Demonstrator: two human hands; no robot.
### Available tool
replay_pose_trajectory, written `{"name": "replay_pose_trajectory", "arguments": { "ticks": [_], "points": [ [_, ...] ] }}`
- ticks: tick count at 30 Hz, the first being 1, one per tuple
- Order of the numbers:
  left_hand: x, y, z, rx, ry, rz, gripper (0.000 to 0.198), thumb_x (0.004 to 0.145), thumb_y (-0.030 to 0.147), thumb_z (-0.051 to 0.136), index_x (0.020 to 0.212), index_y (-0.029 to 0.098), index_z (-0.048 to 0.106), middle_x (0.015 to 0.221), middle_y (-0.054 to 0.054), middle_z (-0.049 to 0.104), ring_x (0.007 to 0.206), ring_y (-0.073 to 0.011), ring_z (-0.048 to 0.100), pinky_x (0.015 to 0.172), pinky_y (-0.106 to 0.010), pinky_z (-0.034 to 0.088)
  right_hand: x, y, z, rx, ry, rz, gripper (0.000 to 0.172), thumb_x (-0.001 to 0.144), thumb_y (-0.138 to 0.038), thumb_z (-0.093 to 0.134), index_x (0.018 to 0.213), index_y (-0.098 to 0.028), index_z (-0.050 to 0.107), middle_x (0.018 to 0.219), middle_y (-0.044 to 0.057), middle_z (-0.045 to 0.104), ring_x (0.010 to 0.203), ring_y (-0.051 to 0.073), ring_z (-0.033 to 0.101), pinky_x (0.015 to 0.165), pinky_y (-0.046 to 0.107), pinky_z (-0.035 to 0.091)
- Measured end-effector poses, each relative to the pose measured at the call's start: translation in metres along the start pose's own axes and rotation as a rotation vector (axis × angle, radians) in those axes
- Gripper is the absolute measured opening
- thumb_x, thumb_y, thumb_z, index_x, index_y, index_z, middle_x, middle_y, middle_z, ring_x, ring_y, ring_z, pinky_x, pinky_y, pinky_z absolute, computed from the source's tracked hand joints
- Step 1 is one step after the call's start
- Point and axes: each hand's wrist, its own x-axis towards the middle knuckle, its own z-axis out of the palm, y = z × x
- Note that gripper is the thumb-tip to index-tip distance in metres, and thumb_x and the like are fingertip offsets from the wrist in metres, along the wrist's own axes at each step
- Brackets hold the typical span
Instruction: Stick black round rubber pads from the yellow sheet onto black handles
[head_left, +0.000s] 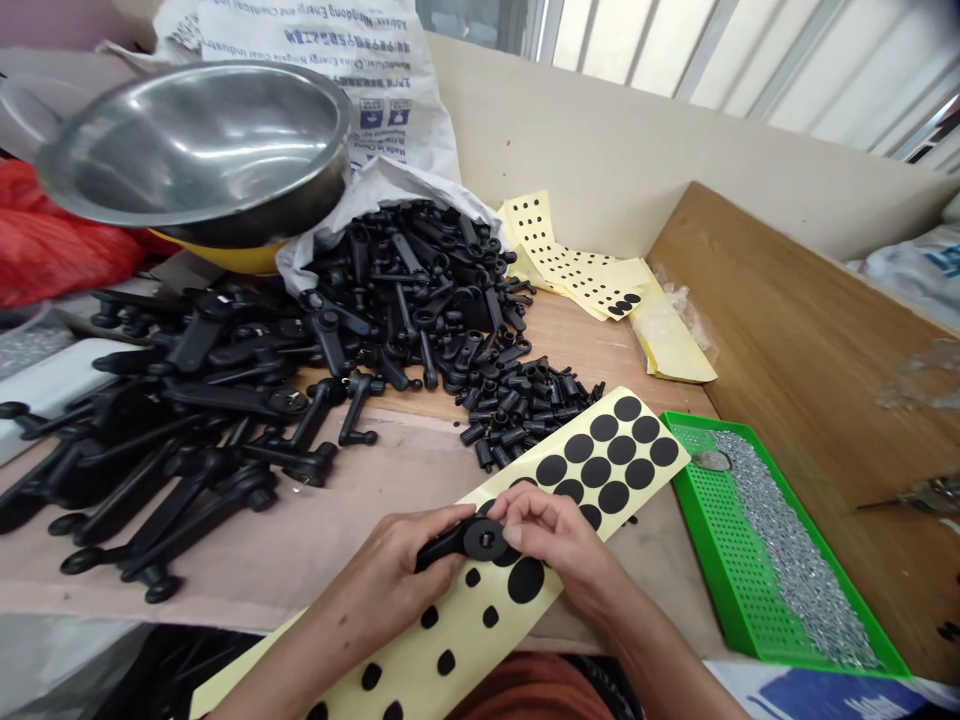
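The left grip [397,560] is clamped around a black plastic handle [450,548], and the right grip [551,535] pinches its round head, just above a backing sheet of black rubber dots [600,460]. Right of the grips sits a green tray [720,590] of small steel parts; farther off, a heap of black handles [405,300] lies on the desk [592,345].

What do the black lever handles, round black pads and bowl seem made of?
The lever handles look like moulded matte plastic, given their dull sheen. The round pads seem rubber or foam, hard to tell. The bowl looks like stainless steel, mirror-bright.
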Motion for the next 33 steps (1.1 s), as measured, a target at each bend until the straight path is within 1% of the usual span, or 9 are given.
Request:
{"name": "replay_pose_trajectory", "arguments": {
  "ticks": [10,17,21,33],
  "points": [
    [-0.0013,0.0037,-0.0035,-0.014,-0.007,-0.002,0.05,0.069,0.01,0.042,0.113,0.018,0.064,0.099,0.001,0.073,0.088,-0.0184,0.067,0.076,-0.021,0.049,0.0008,0.0045,0.0009,-0.05,0.006,-0.002,0.017,0.065,-0.027,0.067,0.06,-0.017,0.055,0.09,0.005,0.054,0.076,0.015,0.048,0.066,0.026,0.039],
    [-0.001,0.0025,-0.0029,-0.026,-0.007,-0.003,0.048,0.07,0.012,0.042,0.113,0.016,0.064,0.1,-0.001,0.073,0.087,-0.0189,0.068,0.075,-0.022,0.049,0.002,0.0072,0.0005,-0.055,0.002,-0.023,0.017,0.066,-0.027,0.066,0.06,-0.017,0.054,0.089,0.004,0.054,0.076,0.015,0.048,0.065,0.026,0.04],
    [-0.0011,0.0051,-0.004,-0.038,-0.015,-0.006,0.049,0.069,0.011,0.042,0.112,0.016,0.064,0.101,0.0,0.073,0.09,-0.0187,0.067,0.078,-0.022,0.049,0.0023,0.0061,0.001,-0.073,0.002,-0.026,0.016,0.067,-0.026,0.065,0.06,-0.017,0.053,0.089,0.004,0.054,0.077,0.016,0.049,0.066,0.026,0.04],
    [-0.0019,0.0034,-0.0029,-0.071,-0.022,-0.009,0.045,0.073,0.015,0.044,0.113,0.016,0.064,0.103,-0.001,0.072,0.092,-0.0196,0.067,0.08,-0.023,0.049,0.0027,0.007,0.0012,-0.084,0.005,-0.039,0.014,0.066,-0.025,0.064,0.061,-0.018,0.053,0.087,0.005,0.054,0.077,0.016,0.049,0.066,0.026,0.041]
  ]
}}
